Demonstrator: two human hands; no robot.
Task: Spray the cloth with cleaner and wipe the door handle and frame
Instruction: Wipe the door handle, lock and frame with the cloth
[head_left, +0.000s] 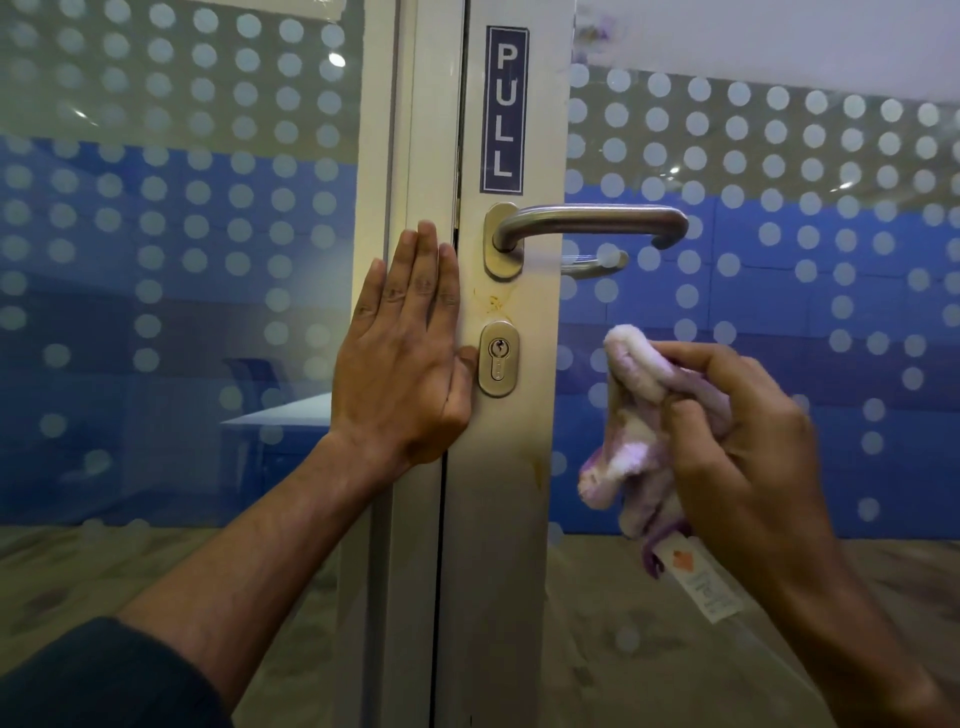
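Beside the handle (587, 223), left hand (405, 353) lies flat on frame (410, 156); right hand (737, 441) grips cloth (639, 415)

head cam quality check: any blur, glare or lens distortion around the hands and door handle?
Head view: right hand and cloth slightly motion-blurred; left hand, door handle and PULL sign sharp; small light reflections on the dotted glass; door frame bows from wide-angle distortion; lighting dim and bluish.

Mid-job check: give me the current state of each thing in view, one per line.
Left hand: open, flat against the door frame.
Right hand: gripping the cloth.
Cloth: bunched, held clear of the door, tag hanging down.
Door handle: level, untouched.
Door: shut against the frame.
Keyhole: no key.
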